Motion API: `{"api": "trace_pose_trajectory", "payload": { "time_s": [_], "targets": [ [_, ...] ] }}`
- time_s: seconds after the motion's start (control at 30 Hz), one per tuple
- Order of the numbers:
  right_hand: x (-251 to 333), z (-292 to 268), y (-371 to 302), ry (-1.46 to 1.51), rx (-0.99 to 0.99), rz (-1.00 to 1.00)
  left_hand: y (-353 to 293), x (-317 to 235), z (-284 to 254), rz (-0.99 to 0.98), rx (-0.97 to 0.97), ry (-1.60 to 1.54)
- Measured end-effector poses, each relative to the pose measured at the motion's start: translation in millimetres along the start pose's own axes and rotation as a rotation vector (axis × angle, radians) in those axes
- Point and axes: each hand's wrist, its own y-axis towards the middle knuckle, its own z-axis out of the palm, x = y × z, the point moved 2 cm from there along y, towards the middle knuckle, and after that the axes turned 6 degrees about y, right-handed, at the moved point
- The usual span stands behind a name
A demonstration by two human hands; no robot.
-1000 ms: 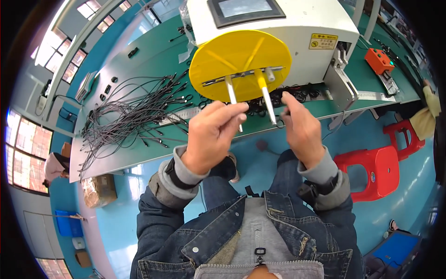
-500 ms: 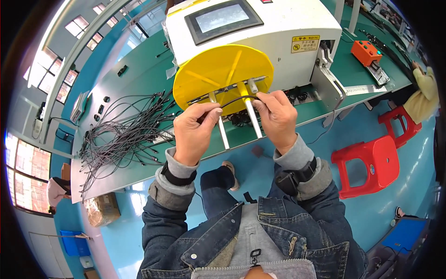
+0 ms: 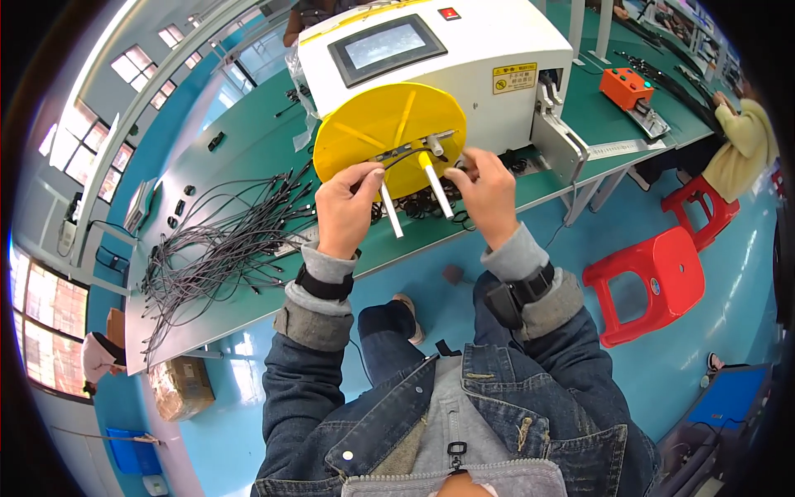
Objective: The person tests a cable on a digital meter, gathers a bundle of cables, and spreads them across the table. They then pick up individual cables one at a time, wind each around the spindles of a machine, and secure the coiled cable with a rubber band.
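A short stretch of black cable (image 3: 402, 157) arches across the front of a yellow disc (image 3: 352, 141) on a white machine (image 3: 447, 70). One end of it is pinched between the thumb and fingertips of my left hand (image 3: 346, 211). Two pale rods stick out from the disc toward me, and the cable passes by the yellow base of the right rod (image 3: 436, 189). My right hand (image 3: 490, 197) is at the disc's right edge, thumb and forefinger apart, close to the cable's other end with nothing visible between them.
A heap of dark cables (image 3: 224, 219) spreads over the green table (image 3: 248, 149) on the left. An orange button box (image 3: 625, 87) stands at the right. Red stools (image 3: 662, 273) are on the blue floor, and a person in yellow (image 3: 745, 149) sits beyond them.
My right hand has let go of the cable and its fingers have parted. My left hand keeps its pinch. The whole view has shifted slightly.
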Motion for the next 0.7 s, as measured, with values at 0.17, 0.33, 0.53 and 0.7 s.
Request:
{"api": "trace_pose_trajectory", "payload": {
  "time_s": [0.17,0.33,0.53,0.7],
  "targets": [
    [-11,-42,-34,-0.021,0.113,0.066,-16,3,-5,0.072,-0.057,-0.048],
    [-5,-56,-58,0.036,0.306,0.241,-17,-2,-7,0.064,-0.053,-0.037],
    [7,-52,-71,0.136,0.419,0.28,-23,-24,-19,0.331,-0.069,0.267],
    [8,-53,-74,0.132,0.472,0.288,-34,-26,-21,0.378,-0.123,0.336]
  ]
}}
